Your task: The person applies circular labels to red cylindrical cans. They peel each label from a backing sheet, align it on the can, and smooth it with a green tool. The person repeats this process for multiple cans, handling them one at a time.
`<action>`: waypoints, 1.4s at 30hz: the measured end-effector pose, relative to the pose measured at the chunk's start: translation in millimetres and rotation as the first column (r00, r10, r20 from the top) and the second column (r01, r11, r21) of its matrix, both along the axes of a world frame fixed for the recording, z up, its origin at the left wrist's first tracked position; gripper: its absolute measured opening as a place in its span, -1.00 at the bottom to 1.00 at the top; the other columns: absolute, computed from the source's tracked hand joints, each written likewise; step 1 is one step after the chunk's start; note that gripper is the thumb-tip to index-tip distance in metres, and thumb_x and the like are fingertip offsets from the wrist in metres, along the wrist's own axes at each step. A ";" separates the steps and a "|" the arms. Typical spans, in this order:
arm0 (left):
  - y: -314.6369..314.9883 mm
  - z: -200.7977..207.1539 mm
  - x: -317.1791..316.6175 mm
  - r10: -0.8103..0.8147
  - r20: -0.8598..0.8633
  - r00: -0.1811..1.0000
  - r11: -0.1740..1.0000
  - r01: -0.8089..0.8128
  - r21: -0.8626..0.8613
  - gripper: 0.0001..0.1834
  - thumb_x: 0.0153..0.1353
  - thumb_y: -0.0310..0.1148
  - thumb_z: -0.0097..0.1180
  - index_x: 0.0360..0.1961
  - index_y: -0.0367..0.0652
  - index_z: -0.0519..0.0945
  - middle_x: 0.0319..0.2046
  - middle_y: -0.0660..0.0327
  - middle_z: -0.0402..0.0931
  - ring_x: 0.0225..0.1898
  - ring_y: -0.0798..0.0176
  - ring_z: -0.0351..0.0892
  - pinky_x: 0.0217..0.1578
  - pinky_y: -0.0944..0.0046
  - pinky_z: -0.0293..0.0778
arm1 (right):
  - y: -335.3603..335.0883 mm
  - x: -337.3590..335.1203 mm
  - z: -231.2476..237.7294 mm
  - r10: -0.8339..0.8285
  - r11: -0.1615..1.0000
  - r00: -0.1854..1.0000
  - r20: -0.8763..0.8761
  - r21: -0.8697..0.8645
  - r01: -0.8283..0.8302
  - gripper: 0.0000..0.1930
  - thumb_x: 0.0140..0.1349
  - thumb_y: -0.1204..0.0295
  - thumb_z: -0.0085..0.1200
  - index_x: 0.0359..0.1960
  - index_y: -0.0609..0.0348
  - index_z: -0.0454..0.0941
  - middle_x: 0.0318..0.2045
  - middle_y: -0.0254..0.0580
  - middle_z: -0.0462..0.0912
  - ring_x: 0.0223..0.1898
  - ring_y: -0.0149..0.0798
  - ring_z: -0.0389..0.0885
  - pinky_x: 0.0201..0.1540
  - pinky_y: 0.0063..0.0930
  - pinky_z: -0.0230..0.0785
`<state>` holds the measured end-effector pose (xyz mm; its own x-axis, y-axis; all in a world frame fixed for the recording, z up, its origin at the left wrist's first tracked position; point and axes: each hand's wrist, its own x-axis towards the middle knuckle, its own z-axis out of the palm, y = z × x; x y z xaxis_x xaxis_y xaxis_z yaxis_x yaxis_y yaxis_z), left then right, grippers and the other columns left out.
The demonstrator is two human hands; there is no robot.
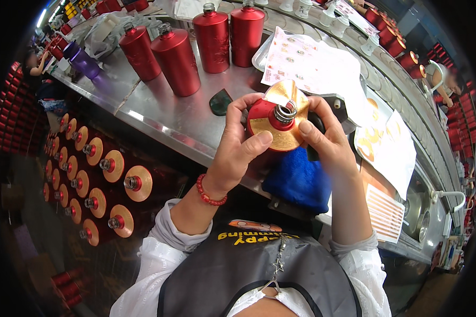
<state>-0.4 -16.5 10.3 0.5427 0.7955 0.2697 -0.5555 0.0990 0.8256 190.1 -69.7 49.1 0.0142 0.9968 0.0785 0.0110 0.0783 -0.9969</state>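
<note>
A red bottle (257,111) with a bare threaded neck is tipped so its mouth faces me. A ring-shaped gold label (278,139) lies around its shoulder; the upper part stands up, creased and loose beside the neck. My left hand (237,145) is closed around the bottle's left side, its thumb pressing the label. On the other side, my right hand (330,138) is closed with its thumb on the label's right edge, the other fingers partly hidden behind. A black part (314,132) shows by that hand; its kind is unclear. Below is a blue plush cloth (296,177).
Several red bottles (177,63) stand on the metal table (169,124), near a dark green flat piece (220,102). At the left, rows of bottles wear gold rings (138,183). Label sheets (312,61) and a strip sheet (383,214) lie right, beside a conveyor (402,100).
</note>
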 end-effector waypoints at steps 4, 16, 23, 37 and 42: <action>-0.3 -0.3 0.2 0.002 0.003 1.000 1.000 -0.002 0.019 -0.33 0.33 -0.38 0.10 0.36 -0.21 0.06 0.21 0.13 0.26 0.24 0.31 0.31 0.31 0.23 0.23 | 2.1 -4.1 -2.1 -0.032 0.999 0.999 -0.032 -0.005 0.032 -0.64 0.36 0.22 0.18 0.04 0.13 0.42 -0.19 -0.46 0.52 -0.25 -0.66 0.37 -0.27 -0.75 0.24; -0.5 0.3 0.3 0.017 -0.003 1.000 1.000 -0.017 0.021 -0.35 0.35 -0.38 0.05 0.36 -0.24 0.06 0.22 0.11 0.26 0.25 0.31 0.30 0.32 0.22 0.21 | 0.9 -2.3 -1.8 -0.009 1.000 0.996 -0.093 -0.019 0.007 -0.64 0.38 0.24 0.16 0.06 0.14 0.40 -0.20 -0.45 0.51 -0.24 -0.63 0.38 -0.22 -0.72 0.25; -1.2 -1.9 2.5 0.025 -0.001 1.000 0.999 -0.025 0.039 -0.32 0.32 -0.37 0.08 0.37 -0.24 0.05 0.21 0.09 0.28 0.25 0.29 0.31 0.32 0.22 0.23 | 2.9 -0.8 -5.9 0.022 0.999 0.998 -0.059 0.038 -0.020 -0.51 0.25 0.28 0.29 0.10 0.23 0.37 0.03 -0.23 0.48 0.14 -0.39 0.35 0.25 -0.46 0.20; 1.3 -0.5 0.7 0.010 -0.015 1.000 1.000 -0.010 -0.001 -0.34 0.33 -0.33 0.03 0.37 -0.26 0.06 0.24 0.08 0.27 0.27 0.27 0.28 0.34 0.20 0.18 | 2.9 -2.1 -3.4 0.008 0.999 1.000 -0.028 0.041 -0.007 -0.48 0.22 0.27 0.32 0.10 0.25 0.39 0.02 -0.22 0.50 0.13 -0.39 0.38 0.24 -0.47 0.20; 2.5 0.4 -0.9 0.011 -0.070 0.998 1.000 -0.010 0.024 -0.31 0.34 -0.26 -0.02 0.39 -0.26 0.04 0.25 0.03 0.32 0.33 0.23 0.28 0.36 0.16 0.17 | 4.6 0.0 -8.4 -0.003 0.999 1.000 -0.007 0.047 0.003 -0.48 0.21 0.28 0.32 0.10 0.24 0.39 0.02 -0.24 0.50 0.12 -0.39 0.39 0.24 -0.47 0.21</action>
<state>-1.3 -14.1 10.6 0.5523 0.7951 0.2505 -0.4975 0.0733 0.8644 190.1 -65.1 40.7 0.0176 0.9920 0.1249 0.0046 0.1249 -0.9922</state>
